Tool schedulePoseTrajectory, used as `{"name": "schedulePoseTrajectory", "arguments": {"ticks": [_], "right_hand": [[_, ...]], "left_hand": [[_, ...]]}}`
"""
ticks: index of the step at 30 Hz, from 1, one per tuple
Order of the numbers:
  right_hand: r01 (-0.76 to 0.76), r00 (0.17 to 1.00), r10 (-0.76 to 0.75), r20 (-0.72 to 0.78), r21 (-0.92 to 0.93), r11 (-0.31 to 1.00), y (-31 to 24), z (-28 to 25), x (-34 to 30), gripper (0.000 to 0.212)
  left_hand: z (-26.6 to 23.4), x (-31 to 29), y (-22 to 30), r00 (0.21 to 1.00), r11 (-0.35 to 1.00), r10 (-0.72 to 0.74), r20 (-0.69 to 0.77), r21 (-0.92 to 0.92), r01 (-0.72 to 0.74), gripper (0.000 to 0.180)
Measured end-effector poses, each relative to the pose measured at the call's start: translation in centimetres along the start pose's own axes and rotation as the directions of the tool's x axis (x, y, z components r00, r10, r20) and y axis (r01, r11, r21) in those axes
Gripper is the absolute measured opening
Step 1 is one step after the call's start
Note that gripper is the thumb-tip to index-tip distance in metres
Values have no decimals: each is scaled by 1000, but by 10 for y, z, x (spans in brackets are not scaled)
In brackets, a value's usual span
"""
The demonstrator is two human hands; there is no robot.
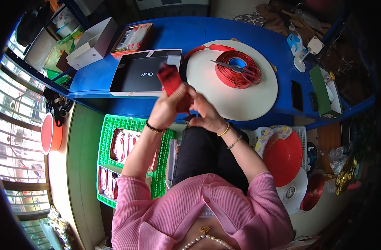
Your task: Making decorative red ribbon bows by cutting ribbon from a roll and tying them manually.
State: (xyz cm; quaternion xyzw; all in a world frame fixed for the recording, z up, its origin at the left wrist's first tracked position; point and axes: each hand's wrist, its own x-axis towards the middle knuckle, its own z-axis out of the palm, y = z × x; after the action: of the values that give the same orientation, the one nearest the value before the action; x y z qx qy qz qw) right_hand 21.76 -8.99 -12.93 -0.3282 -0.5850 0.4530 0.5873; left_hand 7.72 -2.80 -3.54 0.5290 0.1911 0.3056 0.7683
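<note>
In front of my body, above the near table edge, my left hand [164, 109] grips a folded length of red ribbon [170, 79] that sticks up past the thumb. My right hand [208, 115] meets it from the other side, fingers bent onto the ribbon's lower part; a small dark tip pokes out below them. On the round white board [207, 93] lies a big red ribbon roll [228, 58] with a blue core. Scissors with red handles [252, 75] rest across the roll, and a loose red strip curves left from it.
A shallow black box [132, 75] and an orange-rimmed box [130, 41] stand on the blue table [190, 29]. At the right lie a phone [296, 95] and a green box [319, 93]. Below left, a green basket [105, 154] holds red packets; a red stool seat [284, 162] is lower right.
</note>
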Motion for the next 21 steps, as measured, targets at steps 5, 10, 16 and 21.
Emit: {"name": "schedulePoseTrajectory", "arguments": {"ticks": [5, 10, 16, 21], "right_hand": [[-304, 950, 295, 101, 82, 949, 20, 17, -38, 64], [-378, 922, 353, 161, 168, 910, -12, 8, -40, 17], [25, 993, 5, -116, 252, 967, -54, 3, 2, 15], [18, 959, 65, -276, 288, 957, -53, -5, 32, 14]], "left_hand": [[-29, 11, 28, 974, 922, 223, 25, -330, -203, 32], [-83, 23, 25, 943, 910, 276, -186, -266, -319, 30], [-68, 18, -42, 983, 994, 101, -154, -35, -108, 60], [-27, -2, -64, 992, 984, 60, 108, 162, -77, 61]]}}
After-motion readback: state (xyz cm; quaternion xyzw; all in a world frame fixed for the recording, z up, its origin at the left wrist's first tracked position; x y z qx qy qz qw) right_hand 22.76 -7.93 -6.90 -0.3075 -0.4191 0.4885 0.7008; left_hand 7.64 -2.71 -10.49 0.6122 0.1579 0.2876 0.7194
